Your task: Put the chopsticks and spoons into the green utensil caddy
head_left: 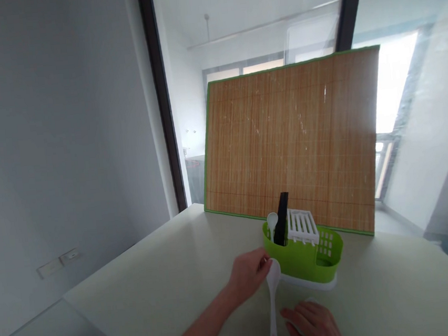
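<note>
My left hand (250, 274) pinches a long-handled white spoon (273, 295) at the rim of its bowl, with the handle hanging down toward the bottom edge of the view. To the right of that handle, my right hand (312, 326) is low over the table, fingers curled together. A small white edge (312, 300) peeks out past its knuckles; what it belongs to is hidden. Just beyond both hands stands a green utensil caddy (296, 259) on a white base. In its left part are a small white spoon (272, 221) and black chopsticks (281, 220), all upright.
A white slatted rack (302, 226) sits on the caddy's middle. Behind it, a bamboo mat (292, 140) with green edging leans against a dark-framed glass partition (157, 90). Everything stands on a pale table (171, 278); a wall with sockets (70, 255) is at the left.
</note>
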{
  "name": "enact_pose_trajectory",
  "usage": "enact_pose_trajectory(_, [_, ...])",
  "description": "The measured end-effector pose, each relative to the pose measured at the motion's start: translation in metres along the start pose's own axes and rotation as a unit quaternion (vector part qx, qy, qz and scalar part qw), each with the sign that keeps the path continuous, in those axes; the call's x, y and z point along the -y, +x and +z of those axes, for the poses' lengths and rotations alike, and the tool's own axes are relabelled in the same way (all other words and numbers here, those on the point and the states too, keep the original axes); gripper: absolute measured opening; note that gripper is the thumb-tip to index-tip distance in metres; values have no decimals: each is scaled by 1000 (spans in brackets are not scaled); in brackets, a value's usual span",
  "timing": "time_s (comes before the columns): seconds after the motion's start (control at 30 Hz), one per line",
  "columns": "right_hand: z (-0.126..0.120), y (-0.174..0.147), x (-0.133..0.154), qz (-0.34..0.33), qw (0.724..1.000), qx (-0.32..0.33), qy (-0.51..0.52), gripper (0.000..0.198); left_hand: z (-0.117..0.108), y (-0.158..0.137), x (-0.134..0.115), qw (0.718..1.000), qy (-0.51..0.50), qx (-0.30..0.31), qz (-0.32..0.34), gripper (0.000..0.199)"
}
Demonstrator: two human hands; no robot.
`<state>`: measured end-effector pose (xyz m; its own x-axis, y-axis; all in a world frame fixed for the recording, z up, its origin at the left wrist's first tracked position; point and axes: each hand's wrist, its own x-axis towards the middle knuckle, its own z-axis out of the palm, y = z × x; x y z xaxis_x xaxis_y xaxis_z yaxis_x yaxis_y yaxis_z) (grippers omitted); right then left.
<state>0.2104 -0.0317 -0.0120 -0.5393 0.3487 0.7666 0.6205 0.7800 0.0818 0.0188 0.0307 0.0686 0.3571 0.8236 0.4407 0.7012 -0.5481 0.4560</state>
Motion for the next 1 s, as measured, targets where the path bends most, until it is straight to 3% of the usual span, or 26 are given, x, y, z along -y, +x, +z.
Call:
enact_pose_trajectory(0.17, [0,2,1,-3,1000,3,14,16,-71,34,-12,973,-4,-225,46,24])
enact_pose_trajectory(0.23, [1,2,1,-6,1000,4,15,16,-83,57,-16,951,12,-300,75,23])
enact_pose_trajectory(0.3, [2,2,0,-7,1000,3,10,16,-84,80,-19,935,48,-335,105,22])
enact_pose_trajectory(0.37, [2,0,-1,-8,1000,2,1,16,-75,98,-18,929,95,-332,132,22])
enact_pose_trajectory(0.5, [3,-1,-2,-3,1000,3,-6,15,-41,114,-8,933,176,-267,166,27])
enact_pose_trajectory(0.67, [3,1,-2,-10,1000,4,-5,13,-6,112,11,952,212,-170,137,28])
enact_pose_trajectory(1.0, [3,1,-1,-10,1000,19,-4,13,12,116,25,970,198,-119,73,15])
